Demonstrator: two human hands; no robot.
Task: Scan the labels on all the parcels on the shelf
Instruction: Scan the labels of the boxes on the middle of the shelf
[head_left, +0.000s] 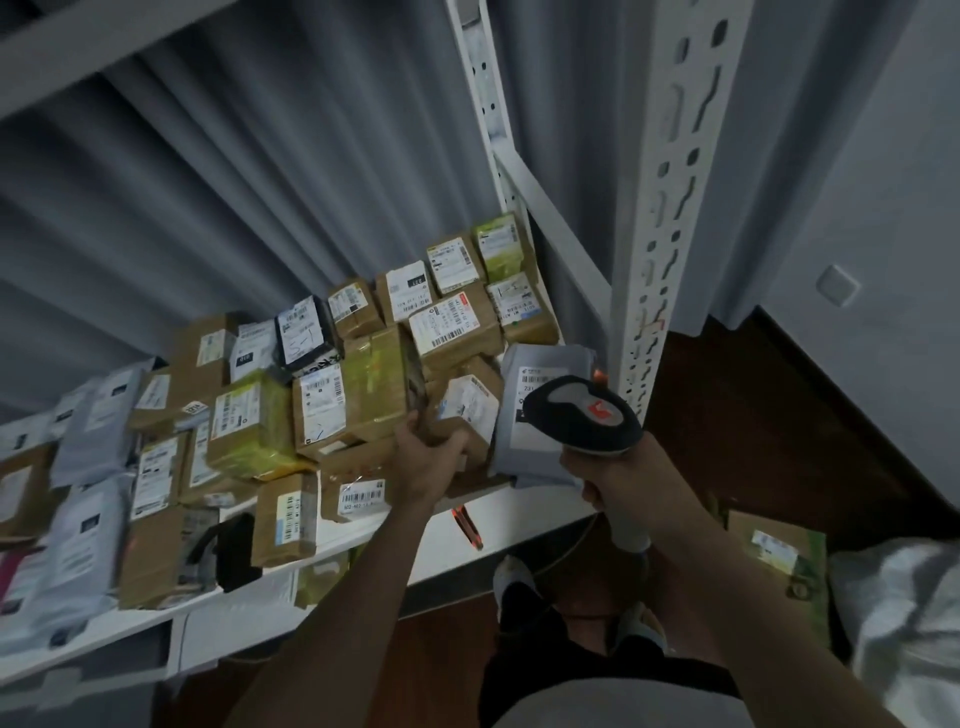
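Your white shelf is crowded with brown cardboard parcels and grey mailer bags, labels mostly facing up. Your scanner, black and grey, hangs over the right-hand grey bag.

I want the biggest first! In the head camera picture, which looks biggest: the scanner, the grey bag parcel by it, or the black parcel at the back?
1. Grey bag
2. Scanner, though it is nearer the camera, so unsure
3. Black parcel
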